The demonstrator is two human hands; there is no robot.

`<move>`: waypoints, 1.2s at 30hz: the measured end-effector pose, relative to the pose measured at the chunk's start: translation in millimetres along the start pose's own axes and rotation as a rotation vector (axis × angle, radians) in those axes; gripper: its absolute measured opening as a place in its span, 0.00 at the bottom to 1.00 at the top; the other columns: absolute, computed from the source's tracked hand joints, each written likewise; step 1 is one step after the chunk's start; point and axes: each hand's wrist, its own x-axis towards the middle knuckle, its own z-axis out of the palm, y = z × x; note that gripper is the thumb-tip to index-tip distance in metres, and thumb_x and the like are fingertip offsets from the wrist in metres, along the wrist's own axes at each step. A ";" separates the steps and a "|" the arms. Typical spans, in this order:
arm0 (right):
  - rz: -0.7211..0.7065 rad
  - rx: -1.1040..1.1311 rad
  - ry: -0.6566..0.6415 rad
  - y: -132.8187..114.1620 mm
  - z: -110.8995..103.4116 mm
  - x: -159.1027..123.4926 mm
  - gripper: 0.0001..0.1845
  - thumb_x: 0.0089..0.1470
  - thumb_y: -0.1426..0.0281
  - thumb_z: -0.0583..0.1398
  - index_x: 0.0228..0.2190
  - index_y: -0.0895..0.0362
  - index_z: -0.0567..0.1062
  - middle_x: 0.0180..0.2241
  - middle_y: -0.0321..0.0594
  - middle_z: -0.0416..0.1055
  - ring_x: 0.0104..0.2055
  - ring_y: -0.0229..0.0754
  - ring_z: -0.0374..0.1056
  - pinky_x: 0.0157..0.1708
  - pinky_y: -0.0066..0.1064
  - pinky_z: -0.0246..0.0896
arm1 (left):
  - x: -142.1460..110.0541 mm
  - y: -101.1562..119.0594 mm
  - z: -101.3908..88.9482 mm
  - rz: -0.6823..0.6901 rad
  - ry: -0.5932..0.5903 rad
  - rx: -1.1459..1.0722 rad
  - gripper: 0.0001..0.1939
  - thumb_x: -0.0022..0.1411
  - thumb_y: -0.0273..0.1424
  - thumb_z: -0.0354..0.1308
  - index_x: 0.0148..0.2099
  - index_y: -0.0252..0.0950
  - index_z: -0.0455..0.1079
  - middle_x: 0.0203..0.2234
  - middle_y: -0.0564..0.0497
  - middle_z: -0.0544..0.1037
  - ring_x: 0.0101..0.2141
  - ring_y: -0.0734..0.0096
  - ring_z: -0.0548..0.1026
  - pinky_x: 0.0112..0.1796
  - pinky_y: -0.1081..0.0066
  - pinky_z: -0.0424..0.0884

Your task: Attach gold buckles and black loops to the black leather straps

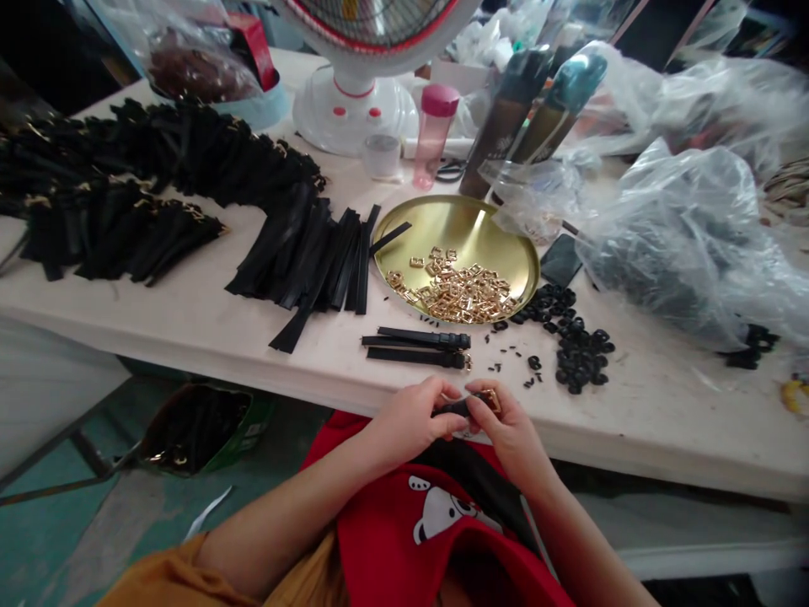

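Observation:
Both my hands meet just off the table's front edge, over my lap. My left hand (pixel 414 413) is closed on a black strap (pixel 452 408). The fingers of my right hand (pixel 502 421) pinch the same strap near its gold buckle (pixel 493 400), which shows past the fingertips. Part of the strap is hidden by my fingers. Just beyond lie finished-looking buckled straps (pixel 417 358) side by side. Behind them, a round gold tray (pixel 395 211) holds a heap of small gold buckles (pixel 468 291). Small black loops (pixel 578 354) are piled right of the tray.
Loose black strips (pixel 297 253) and big heaps of black straps (pixel 183 152) cover the table's left. At the back stand a white fan (pixel 354 110), a pink bottle (pixel 433 139) and spray cans (pixel 506 118). Plastic bags (pixel 683 228) crowd the right. A bin (pixel 195 426) sits below.

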 end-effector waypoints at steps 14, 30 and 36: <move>-0.249 -0.478 -0.071 14.5 -6.6 -2.2 0.05 0.51 0.66 0.54 0.28 0.54 0.66 0.21 0.33 0.63 0.22 0.36 0.57 0.23 0.29 0.52 | 1.3 -17.3 2.3 -0.260 -0.088 -0.468 0.10 0.51 0.31 0.58 0.35 0.30 0.67 0.19 0.53 0.72 0.22 0.76 0.71 0.27 0.76 0.64; -0.220 -0.437 0.026 15.8 -11.6 -24.1 0.08 0.52 0.63 0.52 0.26 0.54 0.64 0.21 0.33 0.61 0.23 0.38 0.57 0.24 0.30 0.52 | -14.6 1.4 15.4 -0.031 -0.079 0.026 0.10 0.54 0.30 0.51 0.38 0.34 0.70 0.28 0.52 0.75 0.30 0.71 0.71 0.31 0.73 0.65; -0.247 -0.433 0.191 20.8 1.5 -30.4 0.08 0.52 0.63 0.53 0.27 0.54 0.64 0.22 0.34 0.64 0.25 0.39 0.59 0.27 0.31 0.53 | -16.8 -1.7 29.4 -0.018 0.053 0.158 0.09 0.53 0.34 0.52 0.35 0.34 0.65 0.27 0.51 0.74 0.28 0.70 0.70 0.28 0.73 0.64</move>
